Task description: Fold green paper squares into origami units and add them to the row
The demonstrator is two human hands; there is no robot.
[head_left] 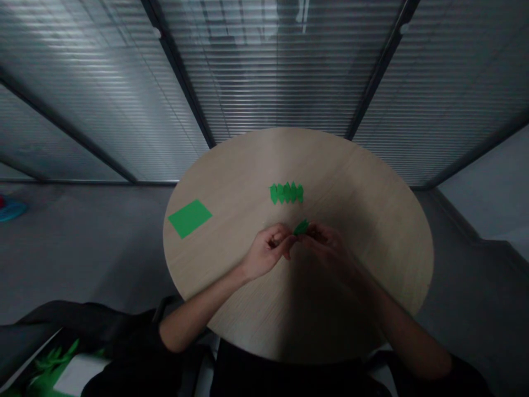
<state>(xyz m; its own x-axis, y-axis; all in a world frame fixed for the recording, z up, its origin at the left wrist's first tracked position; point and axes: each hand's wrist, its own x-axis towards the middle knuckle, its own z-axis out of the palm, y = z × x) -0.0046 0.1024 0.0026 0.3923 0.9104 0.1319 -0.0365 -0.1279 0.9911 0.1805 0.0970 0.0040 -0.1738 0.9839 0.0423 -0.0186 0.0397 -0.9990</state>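
Observation:
Between my two hands, over the table's middle, is a small green folded paper piece (301,227), pointed like a leaf. My left hand (268,248) pinches its lower left end with closed fingers. On its right side my right hand (326,242) grips it too, fingers bent and partly in shadow. Just beyond the hands lies a row of several similar green folded paper pieces (286,193), set side by side. Farther left, a flat green paper sheet (190,218) rests on the wood.
The round wooden table (239,165) stands close to glass panels with blinds (273,77). At the lower left, a dark bag or box (25,342) holds green cut pieces (53,358) and a white item (80,375). A blue object (14,210) is on the floor far left.

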